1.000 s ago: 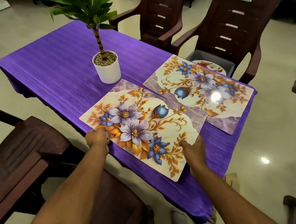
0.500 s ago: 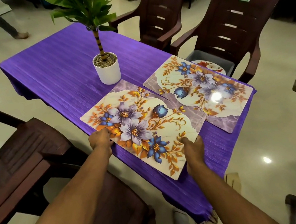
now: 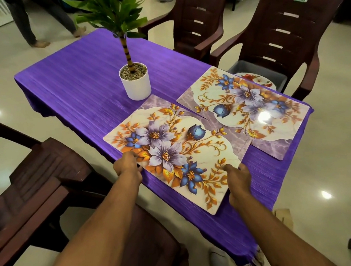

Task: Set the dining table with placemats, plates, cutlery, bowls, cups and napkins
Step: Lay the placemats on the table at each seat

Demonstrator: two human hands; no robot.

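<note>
On the purple table (image 3: 78, 83), both hands pinching the near placemat (image 3: 173, 155), left hand (image 3: 127, 164), right hand (image 3: 238, 177), fingertips hidden beneath.

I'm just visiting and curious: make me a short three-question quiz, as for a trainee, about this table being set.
1. True or false: plates already lie on both floral placemats.
2. How many placemats lie on the purple tablecloth?
3. What stands just beyond the near placemat? A) a cup B) a white potted plant C) a bowl

Key:
1. False. The near placemat and the far placemat are bare; the one plate in view sits on a chair seat.
2. Two. The left hand and right hand touch the near one's front edge.
3. B, the potted plant.
</note>
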